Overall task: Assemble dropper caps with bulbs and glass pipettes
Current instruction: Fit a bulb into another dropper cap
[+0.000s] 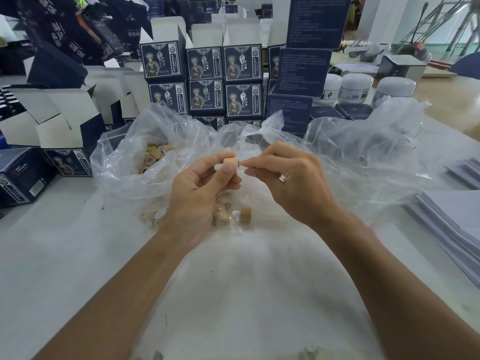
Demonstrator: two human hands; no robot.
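Both hands are up over the table, close together. The left hand (205,188) holds a small tan dropper cap (230,162) between its thumb and fingers, and a white bulb (217,166) pokes out of the cap's left side. The right hand (288,178) pinches something thin and clear at the cap's right end — it looks like a glass pipette (242,165), but it is too small and see-through to be sure. The right fingertips almost touch the cap.

Just under the hands, on the white table (78,255), lie more tan caps (245,213) and a little white bulb (235,213), with some clear plastic over them. Behind the left hand sits an open clear plastic bag (124,162) — it has lots of tan caps (153,154) inside. Another crumpled clear bag (376,157) lies behind the right hand.

Farther back, dark blue boxes (206,81) with a picture on the front are stacked in rows. More dark blue boxes (306,71) are piled up tall to the right of them. On the left stand open boxes (59,120) with white flaps up. White jars (357,85) sit at the back right. A stack of pale sheets (452,219) lies at the right edge of the table.
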